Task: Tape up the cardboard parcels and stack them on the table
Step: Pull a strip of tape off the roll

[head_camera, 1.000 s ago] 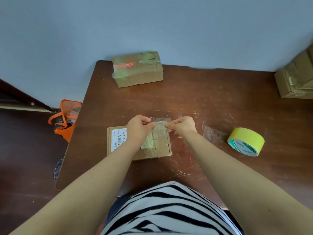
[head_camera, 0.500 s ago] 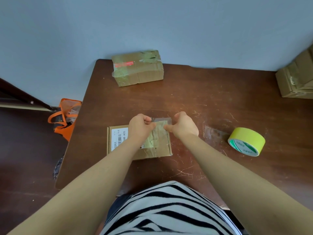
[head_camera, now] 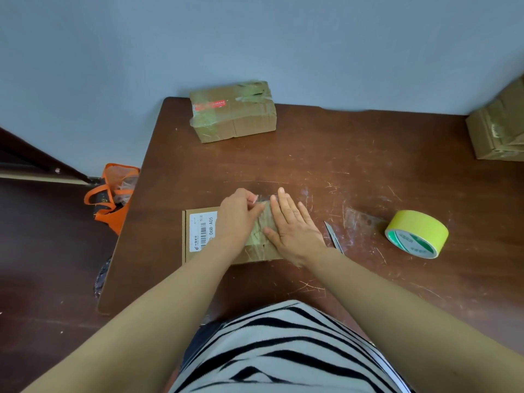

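Left grip (head_camera: 238, 217) curled, pinching a clear tape strip (head_camera: 263, 197) at the far edge of the flat parcel (head_camera: 192, 258), right grip (head_camera: 292, 225) spread flat beside it, straight fingers (head_camera: 283, 205) pressing the tape down, blade (head_camera: 334, 236) just right on the desk (head_camera: 340, 154), yellow tape roll (head_camera: 416, 234) past it, taped parcel (head_camera: 232, 112) well beyond.

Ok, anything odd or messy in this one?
A thin cutter lies loose on the table just beside the right hand, which presses flat on the near parcel while the left hand pinches its tape strip. Tape on the far parcel is wrinkled and crooked.
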